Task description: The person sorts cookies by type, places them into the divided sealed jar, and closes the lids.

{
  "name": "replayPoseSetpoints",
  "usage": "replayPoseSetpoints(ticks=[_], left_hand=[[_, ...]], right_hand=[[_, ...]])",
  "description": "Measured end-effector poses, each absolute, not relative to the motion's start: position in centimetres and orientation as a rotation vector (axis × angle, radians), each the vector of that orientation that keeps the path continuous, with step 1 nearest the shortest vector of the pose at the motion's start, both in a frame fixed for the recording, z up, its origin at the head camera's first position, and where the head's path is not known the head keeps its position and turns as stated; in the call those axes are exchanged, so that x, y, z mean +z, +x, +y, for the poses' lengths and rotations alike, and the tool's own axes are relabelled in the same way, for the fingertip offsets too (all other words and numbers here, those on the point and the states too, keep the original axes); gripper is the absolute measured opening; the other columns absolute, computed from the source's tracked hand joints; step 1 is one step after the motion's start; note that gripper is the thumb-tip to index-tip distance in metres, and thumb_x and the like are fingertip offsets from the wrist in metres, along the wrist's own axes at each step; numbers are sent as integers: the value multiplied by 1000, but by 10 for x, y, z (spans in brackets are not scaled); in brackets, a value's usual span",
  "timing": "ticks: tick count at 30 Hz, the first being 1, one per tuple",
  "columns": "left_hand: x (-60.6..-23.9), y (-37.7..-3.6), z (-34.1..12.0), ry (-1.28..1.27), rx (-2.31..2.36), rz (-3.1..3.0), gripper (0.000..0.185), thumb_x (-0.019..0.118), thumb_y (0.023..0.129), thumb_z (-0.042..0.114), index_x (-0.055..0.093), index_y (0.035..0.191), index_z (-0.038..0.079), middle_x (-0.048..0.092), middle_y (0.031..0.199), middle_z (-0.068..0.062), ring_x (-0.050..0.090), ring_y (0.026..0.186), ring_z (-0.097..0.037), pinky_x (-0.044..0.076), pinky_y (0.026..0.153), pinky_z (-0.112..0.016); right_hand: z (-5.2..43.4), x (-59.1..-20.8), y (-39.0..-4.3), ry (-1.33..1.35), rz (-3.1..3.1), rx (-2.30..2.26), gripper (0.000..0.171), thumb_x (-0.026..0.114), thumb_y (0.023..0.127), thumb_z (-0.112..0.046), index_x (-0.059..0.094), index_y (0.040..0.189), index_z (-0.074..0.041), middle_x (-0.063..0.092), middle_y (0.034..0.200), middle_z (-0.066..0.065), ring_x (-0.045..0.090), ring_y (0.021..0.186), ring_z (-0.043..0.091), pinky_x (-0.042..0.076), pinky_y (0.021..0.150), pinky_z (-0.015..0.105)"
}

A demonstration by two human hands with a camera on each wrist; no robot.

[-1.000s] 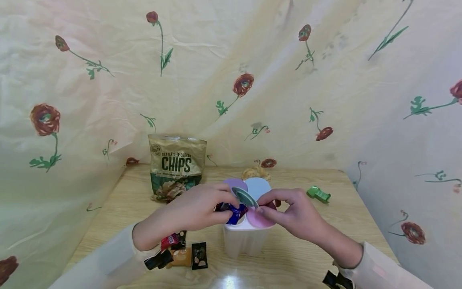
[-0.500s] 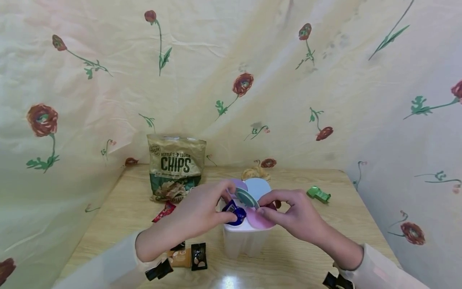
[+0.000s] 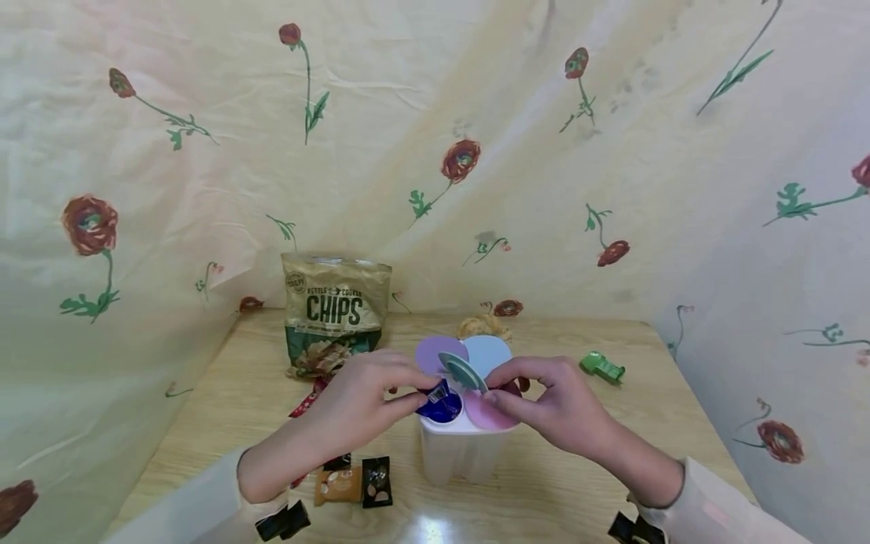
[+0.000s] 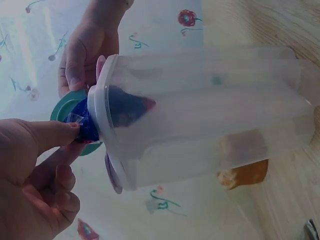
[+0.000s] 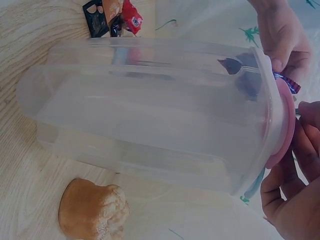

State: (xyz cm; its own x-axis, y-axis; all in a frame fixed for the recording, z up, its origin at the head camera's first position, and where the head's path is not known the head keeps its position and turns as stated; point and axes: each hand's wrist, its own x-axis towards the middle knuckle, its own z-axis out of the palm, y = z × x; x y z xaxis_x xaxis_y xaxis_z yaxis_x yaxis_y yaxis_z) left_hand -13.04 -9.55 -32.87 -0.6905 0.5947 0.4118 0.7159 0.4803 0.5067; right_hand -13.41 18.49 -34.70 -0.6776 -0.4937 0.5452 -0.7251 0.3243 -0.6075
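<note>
A clear plastic container [image 3: 462,457] stands upright, topped by round flip lids in several colours. Between its thumb and fingers, my left hand [image 3: 367,389] pinches the end of a shiny blue snack packet [image 3: 443,408] at the front-left opening. Through the clear wall in the left wrist view, the packet's lower part [image 4: 127,107] shows inside the container, while its top sticks out. My right hand [image 3: 553,404] pinches the edge of the green lid [image 3: 462,372], which is tilted up over that opening. The pink lid [image 3: 488,412] lies flat beside my right fingers.
A chips bag [image 3: 333,317] stands back left. Behind the container lies a bread roll [image 5: 92,210]. A green packet [image 3: 603,367] is at the right. Near my left forearm lie a black packet [image 3: 377,482], an orange packet [image 3: 338,485] and a red packet [image 3: 309,399].
The blue packet has turned from lying across the opening to sitting down in it. My left fingers have come away from the green lid and shifted left. The right hand keeps still.
</note>
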Motion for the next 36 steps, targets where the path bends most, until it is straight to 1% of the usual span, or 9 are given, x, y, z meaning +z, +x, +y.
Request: replayPoseSetpoints(ticks=[4,10,18,22,25,29,31,33,36], left_hand=[[-328,-133,-87,-1197,-794,-2529,17,75,85,18,77,102,23,71,97,12,63,94,-5,52,78,-23],[-321,-136,-79,-1194,-637,-2614,15,77,83,24,78,98,25,73,98,11,65,98,-7,52,85,-30],[-318,-141,-72,-1208,-608,-2657,9,77,83,24,79,91,26,73,91,14,63,90,-4,51,78,-27],[-319,-142,-68,-1263,-543,-2684,6,76,84,25,79,90,25,72,88,15,56,79,-3,47,67,-21],[-319,-143,-68,-1315,-493,-2731,9,72,88,25,79,94,25,71,86,15,48,71,-3,40,59,-18],[-316,-140,-72,-1379,-449,-2800,25,62,89,17,76,106,28,67,85,17,42,67,-8,35,56,-21],[-314,-138,-76,-1429,-423,-2796,33,58,86,15,74,112,27,68,92,16,45,72,-9,39,60,-23],[-313,-136,-78,-1484,-404,-2751,37,57,84,16,72,117,25,68,103,15,53,85,-9,45,71,-26],[-313,-133,-79,-1544,-410,-2680,37,57,85,21,69,120,22,65,116,13,55,105,-8,47,89,-29]], right_hand=[[185,-348,-134,1097,-2335,1272,18,75,85,-12,72,94,-26,63,78,-15,54,67,5,45,58,23],[185,-345,-132,1060,-2383,1262,17,76,84,-10,72,93,-24,64,77,-13,54,68,5,45,59,24],[176,-321,-119,1033,-2412,1273,19,76,80,1,73,89,-15,65,74,-6,54,67,6,45,60,24],[174,-318,-117,1036,-2407,1279,20,76,79,3,73,88,-14,64,72,-6,53,67,6,45,60,24],[175,-321,-118,1043,-2393,1283,20,76,79,3,73,87,-14,64,72,-6,53,67,6,45,59,23],[178,-332,-123,1064,-2369,1271,18,77,81,-2,73,89,-18,63,73,-9,53,67,5,45,59,23],[181,-338,-127,1073,-2370,1264,17,76,82,-6,73,91,-20,63,74,-11,53,68,5,45,60,23],[184,-344,-131,1077,-2376,1259,15,76,84,-11,73,92,-22,63,75,-12,54,68,5,45,61,22],[186,-347,-133,1080,-2378,1264,13,75,85,-15,73,94,-24,64,76,-13,54,68,5,45,61,22]])
